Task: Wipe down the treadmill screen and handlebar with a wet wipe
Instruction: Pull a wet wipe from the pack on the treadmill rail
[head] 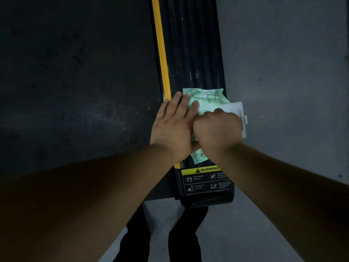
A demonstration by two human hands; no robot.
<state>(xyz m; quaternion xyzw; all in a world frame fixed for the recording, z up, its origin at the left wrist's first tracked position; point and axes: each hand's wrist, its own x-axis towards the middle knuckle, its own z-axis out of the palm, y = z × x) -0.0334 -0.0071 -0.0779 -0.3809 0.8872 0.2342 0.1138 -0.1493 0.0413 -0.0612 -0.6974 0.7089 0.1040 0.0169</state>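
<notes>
A green-and-white wet wipe pack (207, 97) lies on the treadmill's black side rail (194, 44). Its white lid flap (237, 108) stands open toward the right. My left hand (171, 123) rests flat on the pack's left half, fingers stretched out, holding it down. My right hand (217, 127) sits curled into a fist over the pack's opening. Its fingertips are hidden, so I cannot see whether a wipe is pinched. The screen and handlebar are out of view.
A yellow stripe (160, 44) separates the rail from the dark running belt (75, 72) on the left. A yellow warning label (205, 180) marks the rail's near end. Grey floor (283, 63) lies to the right. My dark-trousered legs (139, 233) stand below.
</notes>
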